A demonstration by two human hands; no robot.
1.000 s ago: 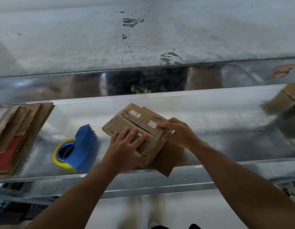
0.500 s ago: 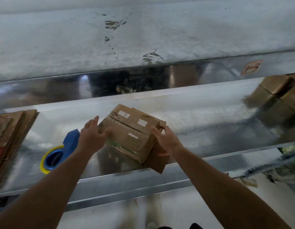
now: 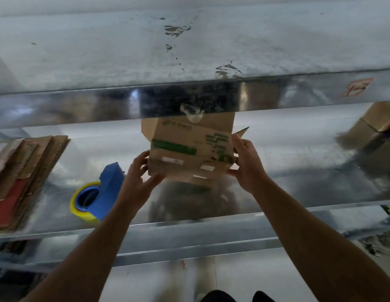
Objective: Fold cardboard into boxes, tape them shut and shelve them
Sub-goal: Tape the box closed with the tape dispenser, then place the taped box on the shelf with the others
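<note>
A brown cardboard box [image 3: 185, 149] with green print and white labels is lifted above the shiny metal shelf [image 3: 298, 171], its printed side turned toward me and a flap open at the far end. My left hand [image 3: 139, 177] grips its left lower corner, thumb and fingers curled round the edge. My right hand [image 3: 246, 162] grips its right side. A blue tape dispenser [image 3: 102, 192] with a yellow tape roll lies on the shelf left of my left hand.
A stack of flat cardboard sheets [image 3: 21, 171], one red, lies at the shelf's left end. Folded boxes [image 3: 373, 127] sit at the far right. An upper metal shelf [image 3: 189, 51] overhangs the box. The shelf's front rail [image 3: 189, 227] runs below my forearms.
The box has been lifted off the shelf and turned so its green-printed side faces me. Both hands moved from pressing its top to holding its two sides.
</note>
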